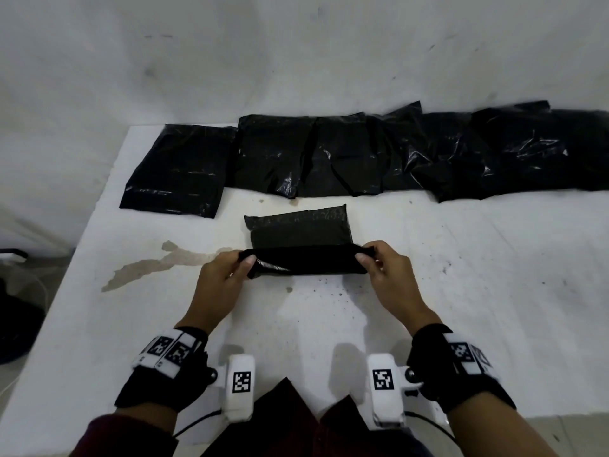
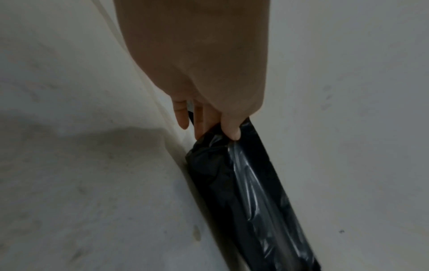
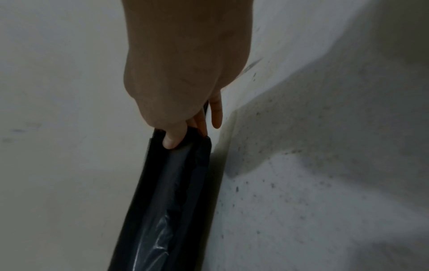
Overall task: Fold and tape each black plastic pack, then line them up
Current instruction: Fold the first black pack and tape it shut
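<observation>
No readable text showing anywhere

Nothing is carrying words, numbers or brand names that can be read. Only black-and-white square code markers are showing, sitting on the white wrist camera housings [image 1: 242, 384] and on the wrist bands [image 1: 168, 352]; they are patterns, not letters.
</observation>
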A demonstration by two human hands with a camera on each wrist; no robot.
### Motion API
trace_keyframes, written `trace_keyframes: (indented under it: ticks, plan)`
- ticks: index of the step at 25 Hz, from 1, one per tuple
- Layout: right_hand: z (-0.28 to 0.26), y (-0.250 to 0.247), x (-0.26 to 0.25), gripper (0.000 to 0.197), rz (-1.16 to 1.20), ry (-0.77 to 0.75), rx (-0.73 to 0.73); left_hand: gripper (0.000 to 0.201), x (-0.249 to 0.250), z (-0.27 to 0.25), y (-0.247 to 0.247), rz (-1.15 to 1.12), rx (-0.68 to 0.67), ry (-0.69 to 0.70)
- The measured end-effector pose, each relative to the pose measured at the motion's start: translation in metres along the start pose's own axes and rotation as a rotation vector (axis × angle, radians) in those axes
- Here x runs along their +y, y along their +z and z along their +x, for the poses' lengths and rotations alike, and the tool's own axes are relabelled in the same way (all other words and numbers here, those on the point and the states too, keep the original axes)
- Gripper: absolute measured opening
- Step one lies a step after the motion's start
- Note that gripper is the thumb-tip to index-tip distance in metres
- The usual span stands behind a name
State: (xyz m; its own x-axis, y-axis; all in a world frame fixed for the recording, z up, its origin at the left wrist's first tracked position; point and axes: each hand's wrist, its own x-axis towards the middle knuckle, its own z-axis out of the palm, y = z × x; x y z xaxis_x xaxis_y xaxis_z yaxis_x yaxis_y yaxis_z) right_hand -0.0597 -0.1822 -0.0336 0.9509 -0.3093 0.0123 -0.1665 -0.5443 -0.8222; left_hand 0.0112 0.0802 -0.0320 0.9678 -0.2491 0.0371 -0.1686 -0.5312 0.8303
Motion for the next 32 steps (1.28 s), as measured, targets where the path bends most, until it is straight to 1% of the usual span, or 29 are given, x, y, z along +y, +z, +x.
trace_keyframes:
  ticks: [2,4,6,8,9,11,12,13,15,16,19,21,24,26,29,32]
  plan:
    - [0.002,0.001,-0.001,0.010,0.077,0.048,0.036,0.029,0.002,0.001,0.000,-0.097,0.019,-0.041]
    - [0.001,0.002,0.002,0.009,0.074,0.021,0.046,0.028,0.000,0.001,0.001,-0.140,0.052,-0.019]
    - [-0.001,0.004,0.006,0.011,0.029,-0.110,0.107,0.020,-0.004,-0.002,0.001,-0.145,0.100,0.037]
    - [-0.001,0.004,0.007,0.018,0.016,-0.285,0.170,0.021,-0.002,-0.004,0.001,-0.174,0.132,0.122]
    - [0.000,0.004,0.007,0.020,0.026,-0.341,0.177,0.024,-0.001,-0.003,0.001,-0.192,0.130,0.166]
    - [0.005,0.003,0.005,0.020,0.073,-0.381,0.147,0.032,0.005,-0.001,0.003,-0.217,0.086,0.203]
    - [0.006,0.002,0.004,0.020,0.109,-0.371,0.117,0.033,0.007,0.001,0.003,-0.229,0.064,0.195]
    - [0.008,0.002,0.002,0.020,0.147,-0.344,0.082,0.031,0.009,0.003,0.004,-0.240,0.057,0.179]
    - [0.008,0.001,-0.001,0.016,0.194,-0.243,0.018,0.019,0.012,0.005,0.006,-0.238,0.088,0.115]
    - [0.008,0.002,-0.003,0.013,0.199,-0.183,0.004,0.020,0.013,0.006,0.007,-0.237,0.108,0.063]
    - [0.009,0.006,-0.006,0.012,0.253,-0.014,0.040,0.029,0.014,0.006,0.010,-0.258,0.132,-0.053]
    - [0.012,0.010,-0.009,0.014,0.285,0.041,0.100,0.028,0.014,0.010,0.011,-0.321,0.140,-0.091]
    - [0.020,0.017,-0.014,0.019,0.244,0.075,0.196,0.029,0.012,0.017,0.012,-0.437,0.161,-0.128]
    - [0.023,0.021,-0.016,0.021,0.219,0.064,0.244,0.030,0.012,0.019,0.011,-0.478,0.164,-0.146]
    - [0.022,0.025,-0.017,0.019,0.208,0.036,0.277,0.028,0.012,0.018,0.012,-0.490,0.148,-0.156]
    - [0.020,0.026,-0.016,0.014,0.137,-0.031,0.281,0.028,0.009,0.016,0.011,-0.463,0.129,-0.153]
